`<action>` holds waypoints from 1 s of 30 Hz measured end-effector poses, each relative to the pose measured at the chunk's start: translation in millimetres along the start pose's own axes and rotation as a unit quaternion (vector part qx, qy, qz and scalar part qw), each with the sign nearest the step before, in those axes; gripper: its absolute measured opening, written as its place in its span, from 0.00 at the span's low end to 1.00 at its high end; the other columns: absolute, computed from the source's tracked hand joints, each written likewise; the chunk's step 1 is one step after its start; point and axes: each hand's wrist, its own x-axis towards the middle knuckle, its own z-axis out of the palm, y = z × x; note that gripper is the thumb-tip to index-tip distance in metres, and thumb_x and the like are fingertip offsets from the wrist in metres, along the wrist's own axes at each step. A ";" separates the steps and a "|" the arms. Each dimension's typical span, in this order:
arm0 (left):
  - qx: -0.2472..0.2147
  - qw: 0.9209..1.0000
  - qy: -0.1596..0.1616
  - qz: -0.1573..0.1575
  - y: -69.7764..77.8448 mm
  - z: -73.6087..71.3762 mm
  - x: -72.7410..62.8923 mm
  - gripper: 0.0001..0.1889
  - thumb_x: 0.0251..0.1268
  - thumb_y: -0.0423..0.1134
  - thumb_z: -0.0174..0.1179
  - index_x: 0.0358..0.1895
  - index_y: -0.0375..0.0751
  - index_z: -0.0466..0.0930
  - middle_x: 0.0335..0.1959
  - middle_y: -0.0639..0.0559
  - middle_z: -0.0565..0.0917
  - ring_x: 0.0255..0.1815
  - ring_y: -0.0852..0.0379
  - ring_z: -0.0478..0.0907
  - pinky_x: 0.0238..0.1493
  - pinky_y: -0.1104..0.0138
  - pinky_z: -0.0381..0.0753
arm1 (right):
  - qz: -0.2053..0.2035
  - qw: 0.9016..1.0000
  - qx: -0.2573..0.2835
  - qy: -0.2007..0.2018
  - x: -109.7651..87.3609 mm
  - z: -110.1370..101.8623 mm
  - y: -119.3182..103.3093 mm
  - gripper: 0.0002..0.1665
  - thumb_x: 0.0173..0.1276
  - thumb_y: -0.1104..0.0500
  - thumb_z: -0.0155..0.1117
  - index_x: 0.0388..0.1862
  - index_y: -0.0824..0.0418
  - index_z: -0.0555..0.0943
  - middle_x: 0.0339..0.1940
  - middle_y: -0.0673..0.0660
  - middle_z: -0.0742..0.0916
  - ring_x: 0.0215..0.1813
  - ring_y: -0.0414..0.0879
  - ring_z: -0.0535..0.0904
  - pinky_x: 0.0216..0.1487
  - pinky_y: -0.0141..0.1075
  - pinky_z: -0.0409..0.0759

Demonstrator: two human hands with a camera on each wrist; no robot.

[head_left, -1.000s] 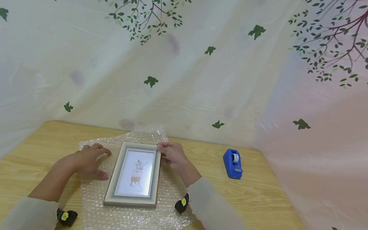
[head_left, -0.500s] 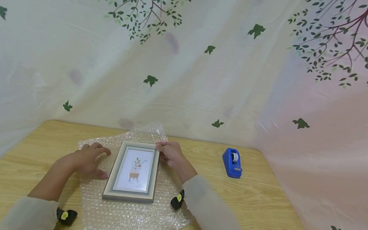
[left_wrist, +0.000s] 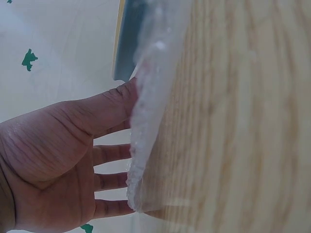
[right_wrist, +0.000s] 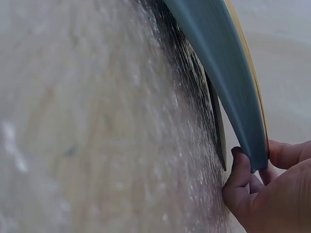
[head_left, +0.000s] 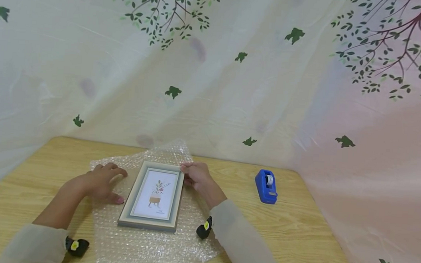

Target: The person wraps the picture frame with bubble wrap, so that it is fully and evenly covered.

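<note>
Picture frame [head_left: 152, 196] lower centre-left of the head view, far end raised off bubble wrap [head_left: 145, 252]; right hand [head_left: 199, 178] pinching its upper-right corner. Left hand [head_left: 98, 185] at the wrap's left side, fingers spread. Blue tape dispenser [head_left: 266, 187] farther right on wooden surface [head_left: 290, 241].

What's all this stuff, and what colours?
table: 1, tan, underneath
backdrop: 1, pale with green leaves, behind table
bubble wrap: 1, clear, on table
picture frame: 1, cream and blue-grey, over bubble wrap
plant picture: 1, mostly white, in frame
tape dispenser: 1, blue, table's right side
tape roll: 1, whitish, in dispenser
sleeves: 2, pale grey, at bottom
wrist attachments: 2, black and yellow, by sleeves
left hand: 1, bare, on bubble wrap
right hand: 1, bare, gripping frame's corner
</note>
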 end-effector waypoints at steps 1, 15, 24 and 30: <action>-0.001 1.000 -0.001 0.000 0.1 -0.1 0.1 0.45 0.47 0.64 0.76 0.67 0.42 0.74 0.68 0.26 0.67 0.67 0.14 0.58 0.55 0.24 0.67 | 0.002 1.000 -0.001 -0.001 -0.2 -0.8 -0.4 0.14 0.69 0.67 0.68 0.53 0.67 0.86 0.31 0.51 0.88 0.29 0.40 0.81 0.30 0.32 0.79; 0.001 1.000 -0.002 0.003 2.7 -2.9 -2.4 0.45 0.48 0.63 0.76 0.67 0.42 0.73 0.69 0.26 0.66 0.68 0.14 0.57 0.55 0.24 0.67 | -0.006 0.999 -0.044 -0.030 4.6 -7.4 -2.6 0.11 0.70 0.71 0.65 0.49 0.71 0.85 0.37 0.61 0.89 0.32 0.47 0.85 0.40 0.40 0.88; -0.003 1.000 0.005 0.015 3.7 -3.3 -3.0 0.44 0.48 0.61 0.77 0.67 0.40 0.74 0.68 0.25 0.67 0.67 0.13 0.57 0.55 0.24 0.66 | -0.011 0.998 -0.059 -0.036 11.1 -8.8 -7.2 0.09 0.70 0.70 0.65 0.48 0.71 0.85 0.29 0.55 0.87 0.27 0.44 0.82 0.29 0.34 0.83; -0.005 1.000 -0.002 0.004 6.1 -4.3 -3.1 0.45 0.48 0.60 0.77 0.67 0.40 0.74 0.69 0.24 0.66 0.68 0.14 0.56 0.57 0.24 0.65 | -0.014 0.997 -0.068 -0.041 14.9 -7.9 -4.7 0.11 0.69 0.70 0.66 0.49 0.71 0.85 0.33 0.57 0.89 0.30 0.45 0.84 0.37 0.38 0.87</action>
